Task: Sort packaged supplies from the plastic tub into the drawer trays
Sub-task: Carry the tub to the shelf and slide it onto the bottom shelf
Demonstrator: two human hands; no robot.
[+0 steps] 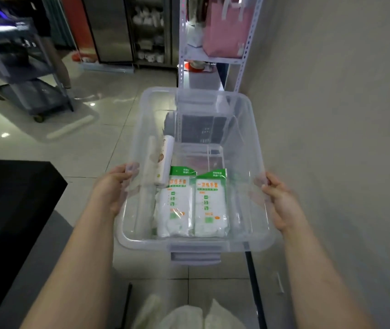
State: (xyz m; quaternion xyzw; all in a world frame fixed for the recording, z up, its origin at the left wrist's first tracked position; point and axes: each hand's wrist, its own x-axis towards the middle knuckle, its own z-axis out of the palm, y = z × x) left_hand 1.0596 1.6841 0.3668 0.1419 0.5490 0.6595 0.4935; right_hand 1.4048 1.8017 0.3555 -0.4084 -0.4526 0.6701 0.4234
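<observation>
I hold a clear plastic tub (255, 129) in the air over the tiled floor. My left hand (111, 188) grips its left rim and my right hand (281, 203) grips its right rim. Inside, near me, lie two white packets with green tops and orange print, one on the left (175, 205) and one on the right (210, 205). Along the tub's left wall lie a long white roll (147, 186) and a shorter wrapped roll (164, 160). A small clear tray (215, 150) sits in the tub's middle. No drawer is in view.
A white metal shelf rack (182, 43) with a pink bag (225, 29) stands ahead against the right wall. A grey wheeled cart (30, 74) is at the far left. A black counter (11, 198) is close on my left. White plastic bags (184, 314) lie below.
</observation>
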